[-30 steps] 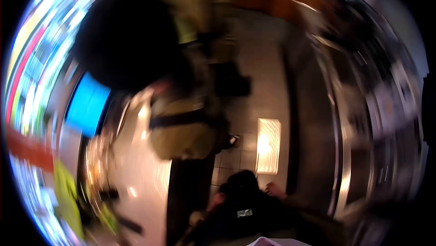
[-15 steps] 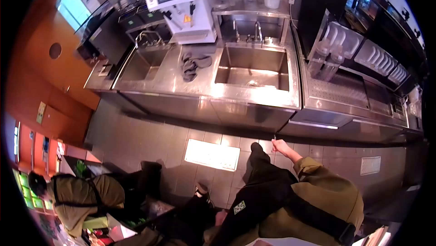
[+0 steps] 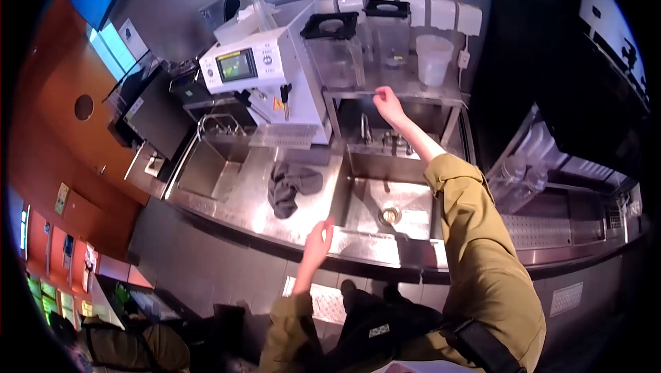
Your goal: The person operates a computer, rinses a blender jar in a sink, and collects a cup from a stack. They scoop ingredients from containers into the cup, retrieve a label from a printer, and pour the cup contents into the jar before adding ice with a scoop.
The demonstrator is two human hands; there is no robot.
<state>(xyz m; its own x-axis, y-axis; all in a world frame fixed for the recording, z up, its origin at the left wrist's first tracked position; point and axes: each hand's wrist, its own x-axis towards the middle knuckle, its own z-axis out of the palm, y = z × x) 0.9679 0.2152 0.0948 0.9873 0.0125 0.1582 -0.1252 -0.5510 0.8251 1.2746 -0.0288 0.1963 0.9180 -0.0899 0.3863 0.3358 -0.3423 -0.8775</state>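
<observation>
My right hand (image 3: 388, 103) reaches over the sink toward the steel shelf, its fingers curled closed in front of the shelf edge. Whatever it may hold is too small or hidden to name. Nearest to it are a clear blender jug with a black lid (image 3: 333, 49), a second lidded jug (image 3: 390, 35) and a white plastic tub (image 3: 434, 60). Low by the counter's front edge is my left hand (image 3: 317, 242), its fingers loosely bent and apart from the thumb, with nothing seen in it. A crumpled dark grey cloth (image 3: 292, 187) lies on the counter beyond it.
Below my right arm is a steel sink (image 3: 365, 218) with a tap (image 3: 365, 128) behind it. A white machine with a screen (image 3: 268, 63) stands left of the shelf. A smaller sink (image 3: 206, 170) lies further left. Another person (image 3: 134, 345) is at lower left.
I am closer to the counter and the view has shifted. My right hand has risen from low by the cabinets to the shelf. My left hand has come up to the counter's front edge.
</observation>
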